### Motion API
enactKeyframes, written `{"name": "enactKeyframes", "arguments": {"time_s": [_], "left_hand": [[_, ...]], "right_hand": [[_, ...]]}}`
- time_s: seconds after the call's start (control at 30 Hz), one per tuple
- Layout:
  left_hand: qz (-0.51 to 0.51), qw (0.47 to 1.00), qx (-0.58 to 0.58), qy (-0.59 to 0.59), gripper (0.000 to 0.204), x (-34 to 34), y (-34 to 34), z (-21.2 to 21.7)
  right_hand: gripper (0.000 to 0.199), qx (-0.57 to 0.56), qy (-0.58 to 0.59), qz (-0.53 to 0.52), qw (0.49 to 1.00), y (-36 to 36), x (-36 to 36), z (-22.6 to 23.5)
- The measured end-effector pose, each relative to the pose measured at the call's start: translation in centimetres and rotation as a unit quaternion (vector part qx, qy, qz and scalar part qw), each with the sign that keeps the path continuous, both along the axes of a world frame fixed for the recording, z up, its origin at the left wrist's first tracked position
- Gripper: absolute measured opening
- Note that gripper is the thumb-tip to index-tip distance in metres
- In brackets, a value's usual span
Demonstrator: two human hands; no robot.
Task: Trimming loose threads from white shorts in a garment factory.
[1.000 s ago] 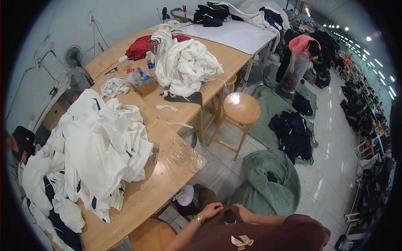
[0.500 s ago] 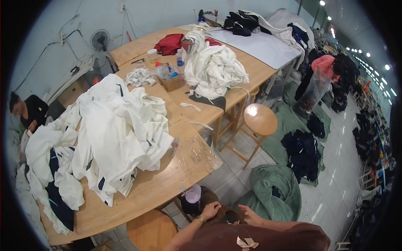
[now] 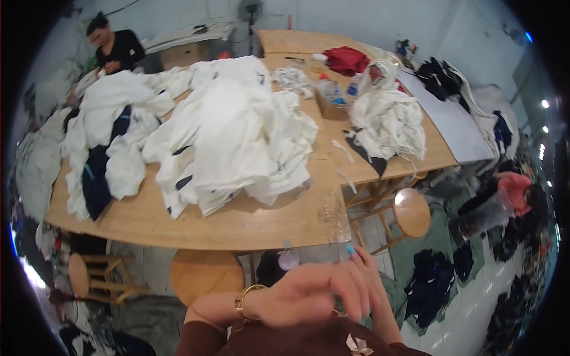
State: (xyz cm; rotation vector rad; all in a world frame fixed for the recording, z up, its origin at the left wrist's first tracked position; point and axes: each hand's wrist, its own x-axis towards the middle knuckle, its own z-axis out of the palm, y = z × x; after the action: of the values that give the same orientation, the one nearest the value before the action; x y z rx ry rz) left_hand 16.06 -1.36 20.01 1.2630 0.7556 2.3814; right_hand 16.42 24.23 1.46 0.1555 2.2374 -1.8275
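Observation:
My left hand (image 3: 309, 293), with a gold bracelet at the wrist, is raised in front of my body, its fingers curled and smeared by motion. Partly behind it is my right hand (image 3: 369, 274). At the right fingertips, by the table's near corner, shows a small light-blue thing (image 3: 350, 250), apparently pinched; its kind is too small to make out. The left fingers overlap the right hand, so I cannot tell whether they touch. Beyond both hands, a large heap of white garments (image 3: 237, 127) lies on the wooden table (image 3: 237, 231).
White and navy garments (image 3: 98, 172) hang over the table's left side. A tangled white pile (image 3: 389, 115), a small box (image 3: 335, 107) and red cloth (image 3: 346, 60) lie farther back. Stools (image 3: 208, 276) stand by the near edge. Two other people work at far left and right.
My view has swung left, so the table sits more central. Both hands have risen from near my lap and come together. The light-blue thing now shows at my right fingertips.

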Motion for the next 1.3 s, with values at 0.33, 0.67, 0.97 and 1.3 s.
{"name": "enactKeyframes", "arguments": {"time_s": [0.33, 0.67, 0.97, 1.3], "left_hand": [[0.094, 0.953, 0.281, -0.068, 0.013, 5.8, 0.5, 2.5], [0.1, 0.925, -0.128, 0.343, 0.021, 5.5, -4.9, 3.4], [0.619, 0.699, -0.356, 0.031, 0.018, 2.6, -3.8, -1.3], [0.677, 0.615, -0.337, 0.223, 0.021, 2.6, -3.6, -2.1]], "right_hand": [[0.033, -0.259, 0.038, 0.189, 0.946, -15.2, -3.5, 6.8], [0.033, -0.397, -0.057, 0.207, 0.892, -16.8, -2.3, 10.1], [0.03, -0.424, 0.024, 0.324, 0.846, -14.4, -1.6, 12.0], [0.04, -0.429, 0.018, 0.248, 0.869, -14.0, 0.2, 11.7]]}}
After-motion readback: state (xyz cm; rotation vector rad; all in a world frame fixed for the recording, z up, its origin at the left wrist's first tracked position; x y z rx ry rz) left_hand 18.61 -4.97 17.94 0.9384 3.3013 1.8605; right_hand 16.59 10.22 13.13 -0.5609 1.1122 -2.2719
